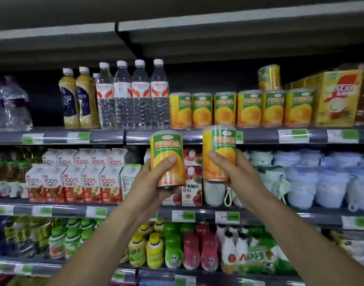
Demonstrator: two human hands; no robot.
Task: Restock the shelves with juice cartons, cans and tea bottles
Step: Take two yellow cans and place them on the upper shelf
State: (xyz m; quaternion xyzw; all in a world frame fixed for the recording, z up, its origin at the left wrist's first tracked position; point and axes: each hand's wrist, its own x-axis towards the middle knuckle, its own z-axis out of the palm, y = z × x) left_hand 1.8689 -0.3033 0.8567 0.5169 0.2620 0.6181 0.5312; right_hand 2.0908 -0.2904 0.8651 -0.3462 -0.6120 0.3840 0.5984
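Observation:
My left hand grips a yellow peach can with a green label, upright, in front of the middle shelf. My right hand holds a second such can, slightly higher, its top level with the upper shelf's edge. On that upper shelf stands a row of several identical peach cans, with one more can stacked on top towards the right. Both held cans are in front of and below this row, not touching it.
Water bottles and yellow juice bottles stand left of the can row; yellow coffee boxes stand to its right. Juice cartons fill the middle shelf at left, white tubs at right. Small colourful bottles line the lower shelf.

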